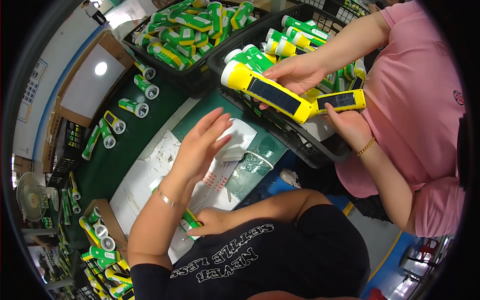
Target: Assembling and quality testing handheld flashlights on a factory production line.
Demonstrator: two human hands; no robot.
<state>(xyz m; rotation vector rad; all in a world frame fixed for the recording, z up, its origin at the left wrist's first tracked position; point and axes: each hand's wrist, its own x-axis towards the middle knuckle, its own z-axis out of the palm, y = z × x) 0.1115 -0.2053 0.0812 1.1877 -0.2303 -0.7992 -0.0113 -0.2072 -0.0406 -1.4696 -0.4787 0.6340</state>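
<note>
My left hand (202,142) is raised over the bench, its fingers stretched out and holding nothing. Just beyond its fingertips stands a white box-shaped object (242,137), with pale cords (212,187) below it. Close to my body, my right hand (214,221) is closed around one end of a green and yellow flashlight (188,220). The flashlight's middle is hidden behind my left forearm.
At right, a co-worker in pink holds two yellow flashlights with dark panels (272,95) (342,101) over a black crate (310,145) of flashlights. Another full crate (190,80) stands behind. Several flashlights (134,107) lie along the green bench; a cardboard box (112,220) holds more.
</note>
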